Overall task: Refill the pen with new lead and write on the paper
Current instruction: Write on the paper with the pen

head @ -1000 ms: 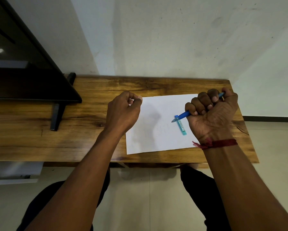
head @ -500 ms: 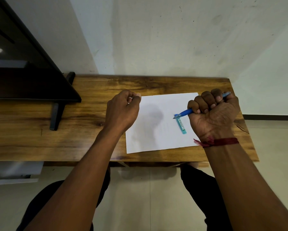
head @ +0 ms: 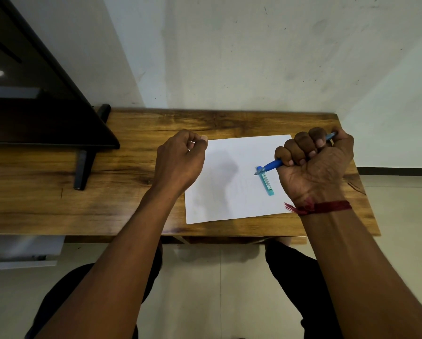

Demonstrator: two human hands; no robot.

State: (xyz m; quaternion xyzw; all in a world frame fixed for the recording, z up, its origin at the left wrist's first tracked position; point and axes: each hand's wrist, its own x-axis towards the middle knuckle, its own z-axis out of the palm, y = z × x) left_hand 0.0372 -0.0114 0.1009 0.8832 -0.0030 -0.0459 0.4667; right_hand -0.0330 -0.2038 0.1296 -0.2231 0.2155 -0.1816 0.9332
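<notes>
Paper point(head: 232, 182), a single white sheet, lies flat on the wooden table point(head: 131, 199), near its right end and slightly askew to the front edge; the right hand point(head: 313, 167) hovers over the sheet's right edge, its fingers point(head: 300, 149) curled into a full fist around a blue pen point(head: 271, 166), which runs slantwise through the fist with its tip pointing down and to the left over the paper and its rear end showing past the thumb; just under the tip, a small teal lead case point(head: 266, 182) lies on the sheet, its long side running roughly toward the front edge; whether the pen tip touches the case or the paper cannot be told; a red thread point(head: 322, 207) is tied around the right wrist; the left hand point(head: 178, 162) sits at the sheet's upper left corner, loosely closed with thumb and forefinger pinched together; whether anything is held in the pinch cannot be told; a dark screen point(head: 33, 94) on a black stand point(head: 82, 167) occupies the table's left part, well apart from the paper.
</notes>
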